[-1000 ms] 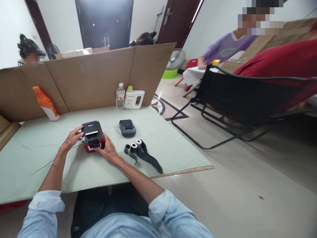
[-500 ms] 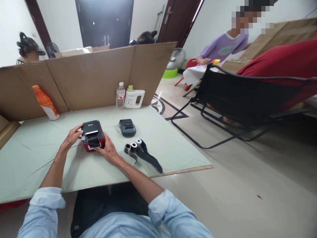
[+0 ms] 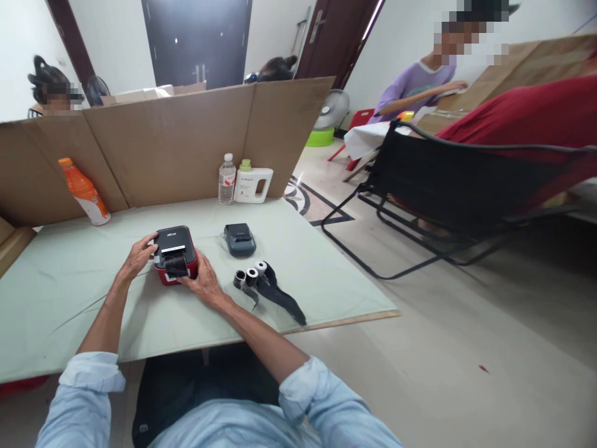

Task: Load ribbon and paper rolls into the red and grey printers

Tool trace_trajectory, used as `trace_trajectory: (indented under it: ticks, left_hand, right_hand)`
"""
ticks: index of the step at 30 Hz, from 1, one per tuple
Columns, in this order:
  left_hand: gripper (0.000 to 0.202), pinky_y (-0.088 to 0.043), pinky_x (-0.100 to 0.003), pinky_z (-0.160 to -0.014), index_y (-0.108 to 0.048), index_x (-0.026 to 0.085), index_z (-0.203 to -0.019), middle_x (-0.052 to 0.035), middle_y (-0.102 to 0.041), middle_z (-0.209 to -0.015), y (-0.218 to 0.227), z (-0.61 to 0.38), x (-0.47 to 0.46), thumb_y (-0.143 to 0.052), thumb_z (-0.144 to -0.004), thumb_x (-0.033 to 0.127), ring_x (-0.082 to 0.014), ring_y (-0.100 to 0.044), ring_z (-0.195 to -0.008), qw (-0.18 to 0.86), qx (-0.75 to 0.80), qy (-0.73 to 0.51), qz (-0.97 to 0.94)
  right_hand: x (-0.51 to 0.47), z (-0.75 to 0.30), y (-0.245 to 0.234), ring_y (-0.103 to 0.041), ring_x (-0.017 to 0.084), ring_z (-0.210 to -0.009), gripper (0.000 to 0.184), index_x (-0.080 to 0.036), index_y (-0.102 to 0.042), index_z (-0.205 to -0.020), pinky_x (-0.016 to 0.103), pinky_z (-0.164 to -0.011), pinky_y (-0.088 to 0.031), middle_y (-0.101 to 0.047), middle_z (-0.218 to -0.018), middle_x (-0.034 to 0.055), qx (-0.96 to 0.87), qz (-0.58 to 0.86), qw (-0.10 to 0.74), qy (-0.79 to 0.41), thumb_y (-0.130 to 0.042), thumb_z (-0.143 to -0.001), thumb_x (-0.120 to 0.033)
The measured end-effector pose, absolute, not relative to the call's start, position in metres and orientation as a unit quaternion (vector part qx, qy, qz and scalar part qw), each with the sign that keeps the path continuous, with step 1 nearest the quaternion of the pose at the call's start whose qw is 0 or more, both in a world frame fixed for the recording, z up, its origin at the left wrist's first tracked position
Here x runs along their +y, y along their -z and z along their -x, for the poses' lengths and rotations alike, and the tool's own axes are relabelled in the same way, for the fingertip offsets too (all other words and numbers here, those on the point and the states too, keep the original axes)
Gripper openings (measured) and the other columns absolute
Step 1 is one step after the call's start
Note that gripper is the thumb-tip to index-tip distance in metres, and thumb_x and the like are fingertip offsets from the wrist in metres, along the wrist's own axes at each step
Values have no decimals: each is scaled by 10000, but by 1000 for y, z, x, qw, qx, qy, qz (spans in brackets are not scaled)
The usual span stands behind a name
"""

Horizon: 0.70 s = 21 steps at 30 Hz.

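Observation:
A small label printer (image 3: 174,246), black on top with red sides, stands on the pale green table between my hands. Black ribbon-like strip shows in its front slot. My left hand (image 3: 138,256) grips its left side, fingertips at the top edge. Around the right front corner, my right hand (image 3: 204,280) holds the red body, thumb along the lower front. To the right lies a dark grey portable printer (image 3: 239,240). Nearer me are two white-cored rolls, one roll (image 3: 252,274) beside another roll (image 3: 261,267), plus a dark-cored roll (image 3: 239,278), with black strips trailing off.
A cardboard screen (image 3: 168,146) runs along the table's back. Before it stand an orange bottle (image 3: 84,190), a clear water bottle (image 3: 227,180) and a white jug (image 3: 252,185). Right of the table are a black folding chair (image 3: 433,180) and a person in purple (image 3: 415,87).
My hands and the label printer have hardly moved. At the right, the person in purple has raised an arm toward the cardboard.

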<state>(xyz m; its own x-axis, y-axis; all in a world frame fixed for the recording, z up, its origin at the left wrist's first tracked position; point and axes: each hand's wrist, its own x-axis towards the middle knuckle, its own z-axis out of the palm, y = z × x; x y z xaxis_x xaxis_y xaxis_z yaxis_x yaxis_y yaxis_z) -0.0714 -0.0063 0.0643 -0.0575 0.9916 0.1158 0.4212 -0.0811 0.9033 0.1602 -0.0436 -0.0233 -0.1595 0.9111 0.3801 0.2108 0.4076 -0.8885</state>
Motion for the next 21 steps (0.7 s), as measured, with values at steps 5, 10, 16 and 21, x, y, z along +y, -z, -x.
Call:
trace_trajectory:
  ticks: [5, 10, 16, 21]
  left_hand:
    - [685, -591, -349, -771, -701, 207, -1363, -94, -720, -1283, -67, 71, -9, -700, -731, 470, -240, -663, -1005, 329, 593, -422, -601]
    - [680, -583, -340, -755, -701, 190, -1336, -106, -704, -1308, -70, 69, -11, -701, -716, 468, -247, -654, -1022, 332, 592, -427, -597]
    - [604, -578, -335, -748, -707, 195, -1266, -93, -714, -1244, -71, 68, -14, -693, -717, 447, -240, -659, -1005, 331, 595, -430, -593]
    - [555, -569, -347, -772, -698, 210, -1231, -87, -710, -1261, -70, 67, -16, -690, -721, 431, -250, -666, -1039, 339, 590, -437, -588]
  right_hand:
    - [-45, -162, 19, -519, 348, -1412, 984, -222, -383, -1586, 519, -1190, -434, -550, -1519, 161, -676, 414, 496, -354, -869, -772, -487]
    - [-46, -162, 19, -515, 341, -1424, 975, -232, -376, -1593, 506, -1198, -428, -540, -1533, 155, -677, 414, 494, -355, -867, -786, -471]
    - [-44, -161, 22, -514, 341, -1428, 990, -245, -367, -1598, 517, -1203, -426, -540, -1536, 150, -677, 414, 499, -348, -876, -772, -441]
    - [-45, -161, 21, -515, 336, -1427, 980, -258, -368, -1596, 516, -1202, -429, -540, -1535, 143, -676, 410, 502, -351, -869, -782, -472]
